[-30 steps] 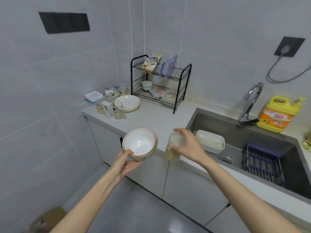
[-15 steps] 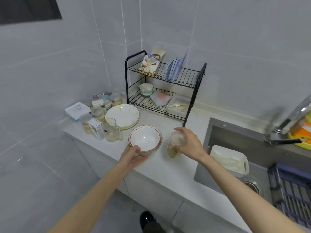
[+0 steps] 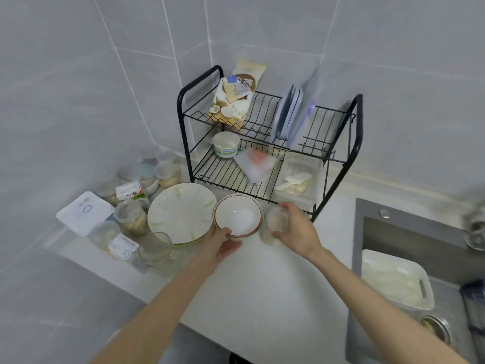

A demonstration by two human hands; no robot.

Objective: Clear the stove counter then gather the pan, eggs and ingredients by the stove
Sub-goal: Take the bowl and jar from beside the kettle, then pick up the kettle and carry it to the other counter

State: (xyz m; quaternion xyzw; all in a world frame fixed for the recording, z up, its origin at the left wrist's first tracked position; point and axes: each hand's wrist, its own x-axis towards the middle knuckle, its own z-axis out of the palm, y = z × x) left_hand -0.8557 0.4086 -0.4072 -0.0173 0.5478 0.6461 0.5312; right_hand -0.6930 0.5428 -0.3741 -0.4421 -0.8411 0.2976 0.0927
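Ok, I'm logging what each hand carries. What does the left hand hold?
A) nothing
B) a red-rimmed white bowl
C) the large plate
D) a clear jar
B: the left hand grips the near rim of the red-rimmed white bowl, thumb over the rim; the clear jar is in the right hand.

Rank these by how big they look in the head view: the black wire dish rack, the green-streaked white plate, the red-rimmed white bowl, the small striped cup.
1. black wire dish rack
2. green-streaked white plate
3. red-rimmed white bowl
4. small striped cup; it sits farther back on the rack, so true size is unsure
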